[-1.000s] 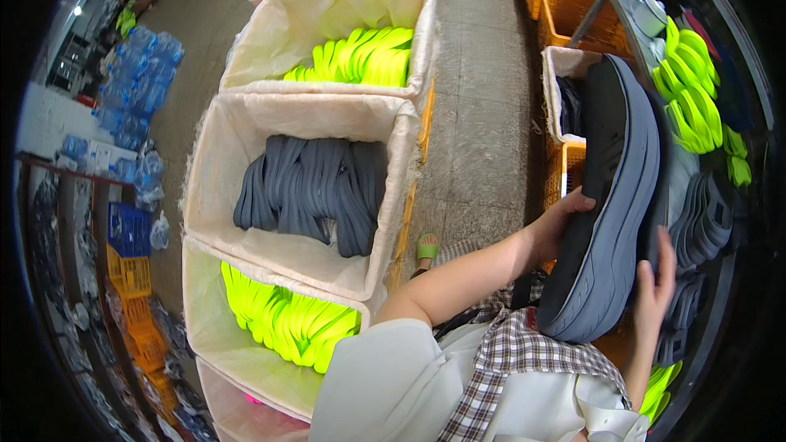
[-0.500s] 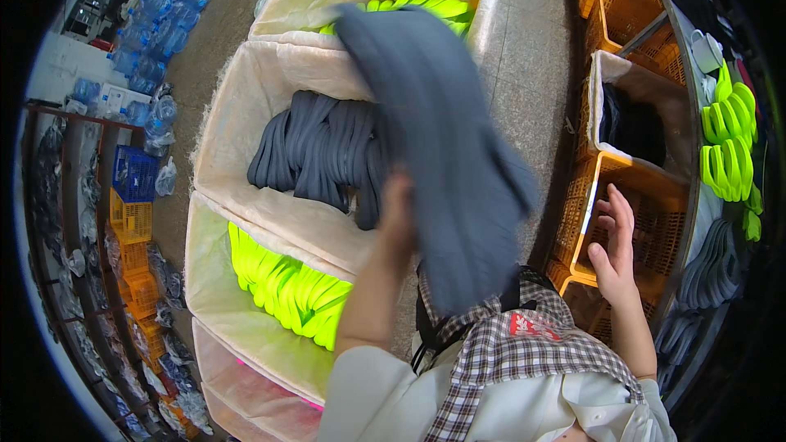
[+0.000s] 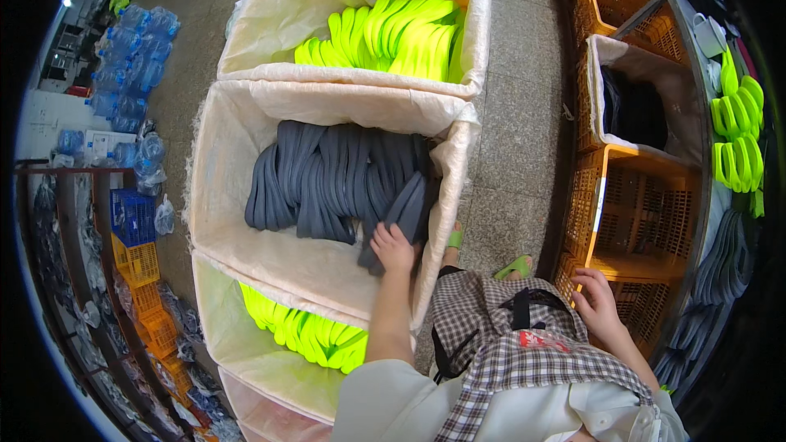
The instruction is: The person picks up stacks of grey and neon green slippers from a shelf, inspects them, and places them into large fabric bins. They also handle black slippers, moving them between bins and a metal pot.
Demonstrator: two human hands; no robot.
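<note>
My left hand (image 3: pixel 393 248) is down inside a cloth-lined bin (image 3: pixel 319 274), its fingers closed over a bundle of dark grey pieces (image 3: pixel 407 205). They are long, flat and rounded at the ends, like strips for shoes; their exact kind is unclear. That bundle leans at the right end of a row of similar grey pieces (image 3: pixel 315 180) standing packed together. Away to the right, my right hand (image 3: pixel 599 309) hangs with fingers loosely apart, holding nothing, close to an orange crate (image 3: pixel 647 264).
Lined bins with neon yellow pieces adjoin, one beyond (image 3: pixel 393 37) and one nearer (image 3: pixel 307 331). Orange crates and a rack with hanging neon loops (image 3: pixel 737 135) stand at right. Water bottles (image 3: pixel 135 61) and a shelf with coloured crates (image 3: pixel 133 217) are at left.
My left hand has lowered the grey bundle from above the bin's right side into it, beside the row. My right hand has dropped lower; the view has shifted.
</note>
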